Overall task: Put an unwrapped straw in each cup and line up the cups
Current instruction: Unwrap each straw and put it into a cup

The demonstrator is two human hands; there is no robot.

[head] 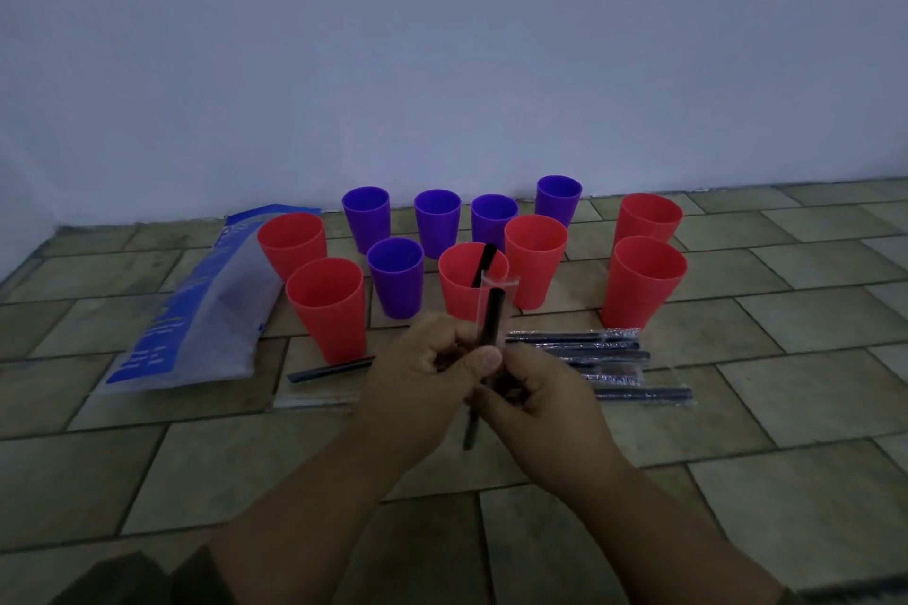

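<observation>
both hands meet low in the middle of the view, forearms reaching in from the bottom edge. the left hand [432,359] is curled round a thin black drinking straw [493,324], its thumb pressed across the shaft. the right hand [535,393] pinches the same straw just below, fingers curled in. the straw stands nearly upright, its top inside a clear plastic wrapper [498,283] and its lower end poking out beneath the hands.

beyond the hands, on the tan tiled floor [737,408], six red plastic cups [326,305] and five purple plastic cups [395,275] stand upright in a loose cluster near the pale wall [442,39]. the middle red cup [464,295] holds a second black straw [484,263], leaning on its rim. a pile of wrapped dark straws [589,359] lies just right of the hands, and a single wrapped straw [334,368] left of them. a clear plastic bag with blue print [196,310] lies flat at the left; its writing is too blurred to read.
</observation>
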